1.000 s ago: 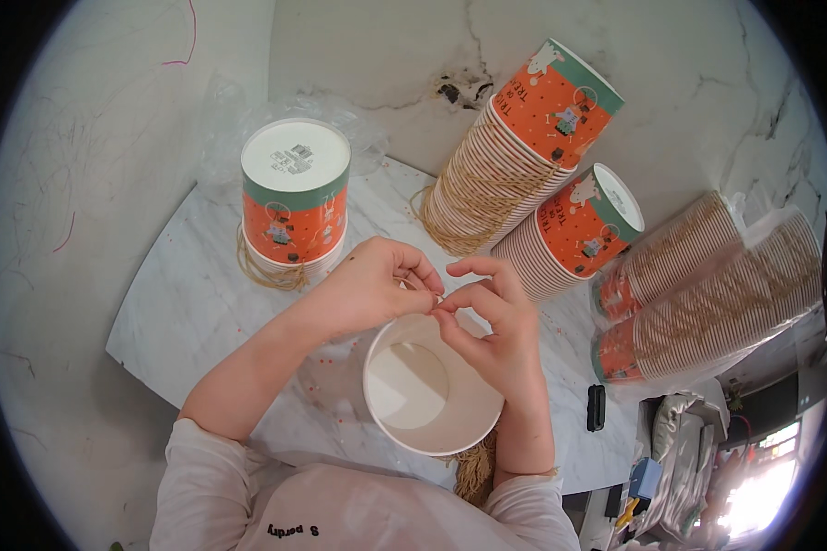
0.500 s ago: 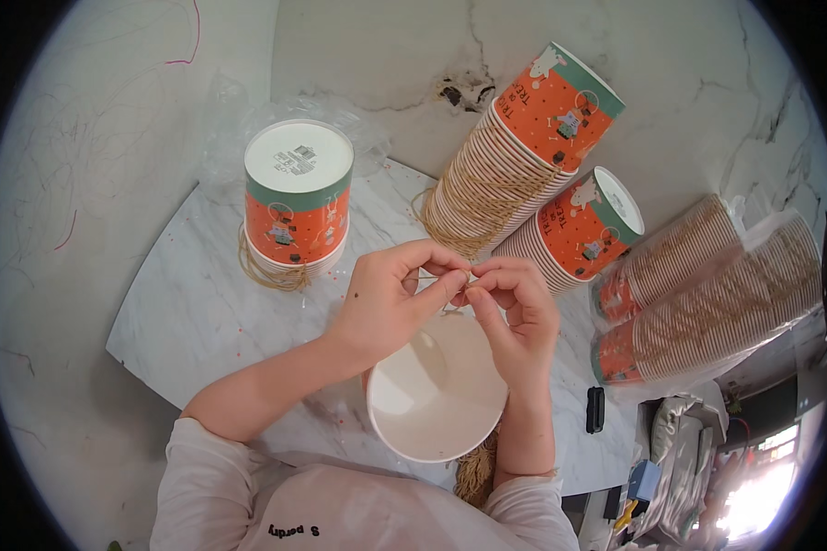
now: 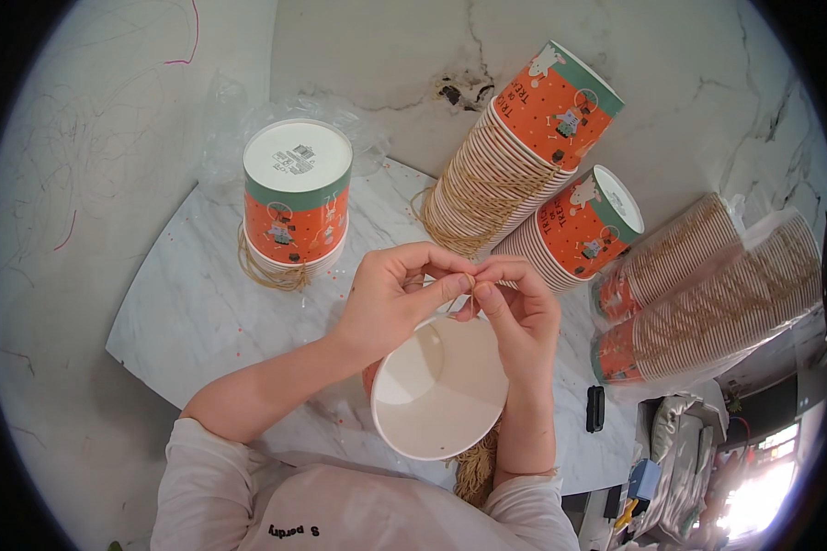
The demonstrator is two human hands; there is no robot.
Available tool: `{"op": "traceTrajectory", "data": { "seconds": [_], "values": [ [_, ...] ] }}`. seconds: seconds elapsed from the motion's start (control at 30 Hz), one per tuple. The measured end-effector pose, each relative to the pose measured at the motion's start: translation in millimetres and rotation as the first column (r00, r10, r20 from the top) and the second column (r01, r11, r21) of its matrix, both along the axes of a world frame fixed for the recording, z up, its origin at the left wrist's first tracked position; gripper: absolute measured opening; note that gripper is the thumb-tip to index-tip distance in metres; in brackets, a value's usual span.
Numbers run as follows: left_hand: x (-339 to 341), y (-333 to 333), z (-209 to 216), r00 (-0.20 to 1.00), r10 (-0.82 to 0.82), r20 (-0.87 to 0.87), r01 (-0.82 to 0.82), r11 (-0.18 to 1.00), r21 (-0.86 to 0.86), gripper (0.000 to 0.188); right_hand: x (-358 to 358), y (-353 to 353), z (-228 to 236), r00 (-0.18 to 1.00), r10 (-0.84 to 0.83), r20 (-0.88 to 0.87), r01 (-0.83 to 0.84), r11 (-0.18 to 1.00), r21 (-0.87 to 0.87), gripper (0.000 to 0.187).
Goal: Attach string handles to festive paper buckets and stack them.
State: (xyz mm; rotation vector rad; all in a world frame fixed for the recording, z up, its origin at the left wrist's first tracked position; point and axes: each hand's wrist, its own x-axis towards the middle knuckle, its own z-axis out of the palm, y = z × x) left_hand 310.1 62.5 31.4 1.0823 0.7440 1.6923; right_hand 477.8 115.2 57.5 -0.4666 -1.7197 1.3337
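A paper bucket (image 3: pixel 441 395) with a white inside lies tilted in front of me, its mouth facing me. Just past its far rim, my left hand (image 3: pixel 386 298) pinches a thin tan cord (image 3: pixel 472 298) between thumb and forefinger. Fingertip to fingertip with it, my right hand (image 3: pixel 519 321) is closed on the same cord. The fingers hide most of the cord, and I cannot tell whether it is knotted. A bundle of tan cords (image 3: pixel 476 470) lies beside the bucket, partly under my right forearm.
Upside-down nested orange and green buckets (image 3: pixel 296 220) stand at the left, cord loops (image 3: pixel 271 272) around their base. A tall stack (image 3: pixel 501 170) and a shorter one (image 3: pixel 586 230) stand behind my hands. Plastic-wrapped stacks (image 3: pixel 726 303) and a small black object (image 3: pixel 595 410) are right.
My fingertips have shifted slightly on the cord, and the right thumb has moved a little. The bucket's mouth has turned slightly and moved a touch right.
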Motion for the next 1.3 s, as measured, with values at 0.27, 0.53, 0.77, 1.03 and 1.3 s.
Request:
{"op": "traceTrajectory", "data": {
  "seconds": [0.27,0.53,0.77,1.03,1.3],
  "values": [
    [0,0,-1,1.0,0.012,0.016,-0.012,1.0,-0.016,0.016,1,-1,1,0.999,-0.04,-0.005,0.04,0.999,-0.03,0.011],
    [-2,-4,3,0.978,0.109,-0.178,-0.122,0.99,-0.065,0.015,-2,-7,1,0.993,-0.102,0.055,0.098,0.992,0.079,0.011],
    [-1,-6,6,0.966,0.169,-0.197,-0.183,0.982,-0.054,0.018,-3,-5,0,0.983,-0.159,0.094,0.132,0.962,0.24,0.015],
    [-1,-4,1,0.983,0.124,-0.137,-0.131,0.991,-0.039,0.015,-2,-5,1,0.991,-0.104,0.083,0.1,0.994,0.049,0.012],
    [-7,-8,2,0.956,0.076,-0.282,-0.1,0.992,-0.074,0.004,5,4,0,0.996,0.088,-0.031,-0.093,0.966,-0.241,0.008]
  ]
}}
